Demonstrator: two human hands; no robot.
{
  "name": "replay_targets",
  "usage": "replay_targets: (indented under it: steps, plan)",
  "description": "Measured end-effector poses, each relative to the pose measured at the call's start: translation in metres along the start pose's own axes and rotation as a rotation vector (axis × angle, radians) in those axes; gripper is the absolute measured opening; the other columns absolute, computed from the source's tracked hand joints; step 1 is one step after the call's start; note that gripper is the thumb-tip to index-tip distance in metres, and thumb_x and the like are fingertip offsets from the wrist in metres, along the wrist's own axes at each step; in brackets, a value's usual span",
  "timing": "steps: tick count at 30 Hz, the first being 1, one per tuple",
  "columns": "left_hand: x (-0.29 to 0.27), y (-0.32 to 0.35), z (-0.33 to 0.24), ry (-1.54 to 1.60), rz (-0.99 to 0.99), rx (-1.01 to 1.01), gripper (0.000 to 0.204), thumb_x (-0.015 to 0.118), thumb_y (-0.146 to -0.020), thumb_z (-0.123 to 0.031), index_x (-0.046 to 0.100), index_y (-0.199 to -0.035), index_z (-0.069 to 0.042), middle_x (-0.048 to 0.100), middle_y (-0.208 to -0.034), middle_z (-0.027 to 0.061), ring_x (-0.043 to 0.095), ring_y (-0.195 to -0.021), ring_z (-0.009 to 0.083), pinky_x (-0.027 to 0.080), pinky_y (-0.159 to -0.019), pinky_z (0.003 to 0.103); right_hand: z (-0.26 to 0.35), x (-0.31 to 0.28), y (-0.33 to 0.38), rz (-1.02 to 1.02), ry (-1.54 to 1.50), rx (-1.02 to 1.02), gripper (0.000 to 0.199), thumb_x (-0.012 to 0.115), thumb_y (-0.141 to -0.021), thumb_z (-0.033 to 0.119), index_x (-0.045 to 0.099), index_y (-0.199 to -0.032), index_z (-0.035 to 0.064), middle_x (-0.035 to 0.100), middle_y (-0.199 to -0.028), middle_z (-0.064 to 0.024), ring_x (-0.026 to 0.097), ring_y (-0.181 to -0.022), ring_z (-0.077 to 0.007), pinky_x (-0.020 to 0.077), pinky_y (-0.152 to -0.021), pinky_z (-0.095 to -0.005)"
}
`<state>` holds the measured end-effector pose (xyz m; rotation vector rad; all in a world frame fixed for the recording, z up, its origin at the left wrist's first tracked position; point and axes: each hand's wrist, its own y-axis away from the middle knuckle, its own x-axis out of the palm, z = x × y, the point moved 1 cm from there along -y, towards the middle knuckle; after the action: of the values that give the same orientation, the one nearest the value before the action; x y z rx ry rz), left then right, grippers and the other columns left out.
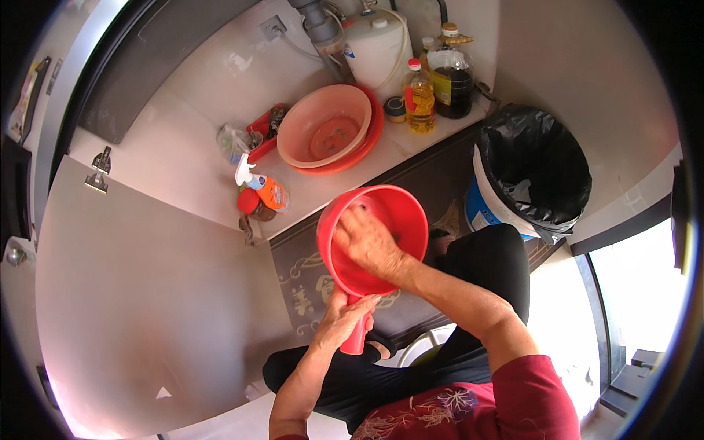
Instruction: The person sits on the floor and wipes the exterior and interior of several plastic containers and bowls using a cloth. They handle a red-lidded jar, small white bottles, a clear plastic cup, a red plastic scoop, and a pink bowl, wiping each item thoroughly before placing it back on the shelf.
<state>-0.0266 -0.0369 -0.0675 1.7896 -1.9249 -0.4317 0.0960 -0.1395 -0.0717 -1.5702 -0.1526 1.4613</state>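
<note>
A red plastic water dipper (412,220) is tilted toward me above the floor mat, its round bowl facing up. Its short handle is in the grip of my left hand (343,320), fingers wrapped around it just below the bowl. My right hand (369,242) reaches inside the bowl, with its fingers stretched out against the inner left wall. Those fingers are slightly blurred, and I see nothing held in them. A few small dark specks show on the inside of the bowl, partly covered by my right hand.
Ahead, an open cabinet holds a pink basin (323,110) on a red basin (378,125), a spray bottle (273,192), a red-lidded jar (255,205), an oil bottle (419,103) and a dark liquid jug (452,88). A black-lined bucket (480,198) stands right; a cabinet door (147,293) swings out left.
</note>
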Motion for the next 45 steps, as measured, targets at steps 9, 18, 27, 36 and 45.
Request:
replay_targets:
  steps: [9,18,27,36,45]
  plan:
    - [-0.004,-0.006,0.007,-0.038,-0.086,0.155,0.067,0.069,-0.080,-0.009,0.024,-0.129,-0.005,0.057,-0.083,0.0088,0.054,-0.049,0.0136,0.046,-0.044,0.025,-0.009,0.024,0.040,0.569,-0.155,0.477,0.042,0.058,-0.075,0.018,0.053,-0.117,0.0112,0.045,-0.123,-0.0172,0.048,-0.110,-0.0331,0.0458,-0.084,-0.0449]
    - [-0.017,-0.019,0.013,-0.021,-0.117,0.379,0.077,0.062,-0.072,0.004,0.019,-0.134,-0.009,0.052,-0.104,0.0155,0.057,-0.053,0.0158,0.049,-0.044,0.027,0.000,-0.009,0.028,0.705,-1.089,0.329,0.048,0.056,-0.078,0.022,0.049,-0.126,0.0151,0.042,-0.125,-0.0183,0.050,-0.111,-0.0372,0.0414,-0.096,-0.0441]
    - [-0.019,-0.010,-0.013,0.120,-0.233,0.283,0.079,0.069,-0.074,-0.001,0.020,-0.135,-0.014,0.059,-0.091,0.0114,0.055,-0.050,0.0161,0.048,-0.046,0.029,-0.036,-0.040,0.034,0.179,-0.038,0.358,0.030,0.065,-0.073,0.010,0.058,-0.100,0.0183,0.048,-0.115,-0.0193,0.057,-0.086,-0.0338,0.0532,-0.068,-0.0406]
    - [-0.015,-0.036,0.007,-0.213,-0.299,0.427,0.114,0.068,-0.076,-0.001,-0.023,-0.142,-0.019,0.060,-0.099,0.0137,0.060,-0.071,0.0184,0.052,-0.060,0.029,0.011,-0.073,0.010,-0.103,-0.328,-0.014,0.030,0.064,-0.069,0.011,0.058,-0.099,0.0151,0.050,-0.112,-0.0132,0.050,-0.105,-0.0327,0.0460,-0.083,-0.0400]
    - [0.012,-0.013,-0.001,-0.672,-0.457,0.393,0.102,0.060,-0.077,-0.001,-0.018,-0.142,-0.006,0.060,-0.099,0.0214,0.062,-0.088,0.0393,0.048,-0.075,0.041,-0.013,-0.048,-0.009,-0.058,-0.128,0.343,0.029,0.064,-0.077,0.025,0.058,-0.104,0.0183,0.053,-0.113,-0.0068,0.053,-0.107,-0.0273,0.0407,-0.081,-0.0528]
